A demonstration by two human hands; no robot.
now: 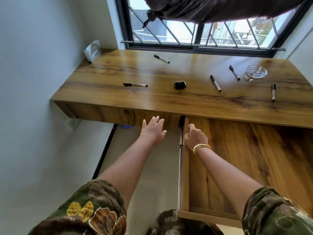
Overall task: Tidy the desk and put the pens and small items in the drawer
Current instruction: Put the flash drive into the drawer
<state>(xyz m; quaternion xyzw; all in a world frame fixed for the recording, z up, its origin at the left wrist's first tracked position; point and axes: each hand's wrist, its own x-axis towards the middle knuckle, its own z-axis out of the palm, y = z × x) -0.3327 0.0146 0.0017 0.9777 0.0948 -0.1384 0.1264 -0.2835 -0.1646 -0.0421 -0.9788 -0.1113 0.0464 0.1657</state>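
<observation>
Under desk edge, my left hand (154, 128) lies flat against desk (108, 77) front panel, fingers straight, gripping nothing. My right hand (195, 135) curls over left side wall of drawer (184, 167) — drawer stands pulled well out. On top: five pens spread apart — far pen (161, 58), left pen (135, 84), middle pen (215, 83), pen by ashtray (234, 72), right pen (273, 92). Black earbud case (179, 85) sits between left and middle pens. Glass ashtray (256, 72) far right.
</observation>
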